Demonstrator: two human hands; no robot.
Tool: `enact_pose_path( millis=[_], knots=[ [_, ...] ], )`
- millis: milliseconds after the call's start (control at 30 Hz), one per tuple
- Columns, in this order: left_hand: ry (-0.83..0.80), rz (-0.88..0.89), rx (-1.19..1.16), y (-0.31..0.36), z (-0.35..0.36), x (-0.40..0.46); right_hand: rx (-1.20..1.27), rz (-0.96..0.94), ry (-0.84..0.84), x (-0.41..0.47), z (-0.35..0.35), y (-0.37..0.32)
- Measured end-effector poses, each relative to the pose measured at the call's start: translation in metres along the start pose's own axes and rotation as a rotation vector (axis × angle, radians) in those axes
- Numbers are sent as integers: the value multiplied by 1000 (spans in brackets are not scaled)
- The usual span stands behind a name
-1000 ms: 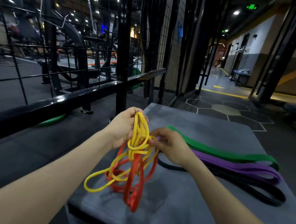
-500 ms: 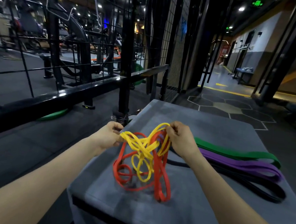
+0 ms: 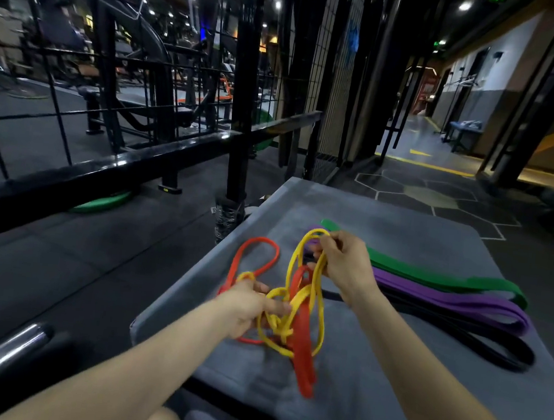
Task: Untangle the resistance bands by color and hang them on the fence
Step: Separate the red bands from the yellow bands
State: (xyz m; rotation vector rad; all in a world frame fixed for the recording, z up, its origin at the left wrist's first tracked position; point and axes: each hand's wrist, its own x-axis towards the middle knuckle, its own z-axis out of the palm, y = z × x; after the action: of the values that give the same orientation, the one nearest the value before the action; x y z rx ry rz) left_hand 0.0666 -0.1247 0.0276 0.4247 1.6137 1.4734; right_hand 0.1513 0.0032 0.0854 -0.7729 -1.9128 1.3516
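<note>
The yellow band and red band lie knotted together near the front-left corner of the padded grey bench, lower than half a second ago. The right hand pinches a yellow loop; the left hand now grips the knot itself. Beside them — toward the right edge — lie the green band, purple band and black band. The black mesh fence stands left.
</note>
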Motion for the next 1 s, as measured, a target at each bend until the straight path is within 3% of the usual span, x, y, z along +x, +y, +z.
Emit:
enact_pose_path(
  millis=[133, 333, 467, 567, 633, 733, 900, 1000],
  knots=[
    [140, 157, 136, 6, -23, 11, 27, 23, 124, 2, -28, 9],
    [307, 369, -203, 56, -29, 7, 142, 78, 194, 0, -25, 20],
    [260, 397, -423, 73, -33, 4, -214, 59, -18, -2, -29, 26],
    [144, 362, -499, 73, -31, 1, -521, -133, -99, -7, -24, 20],
    [90, 332, -476, 70, -23, -1, -519, -338, -116, -13, -10, 4],
    [34, 302, -442, 66, -15, -3, -610, -483, -406, -19, 21, -1],
    [61, 316, -428, 64, -22, -7, -845, -478, -641, -20, 44, 21],
    [127, 375, -279, 61, -36, -6, -730, -429, -603, -16, 32, 25]
  ],
)
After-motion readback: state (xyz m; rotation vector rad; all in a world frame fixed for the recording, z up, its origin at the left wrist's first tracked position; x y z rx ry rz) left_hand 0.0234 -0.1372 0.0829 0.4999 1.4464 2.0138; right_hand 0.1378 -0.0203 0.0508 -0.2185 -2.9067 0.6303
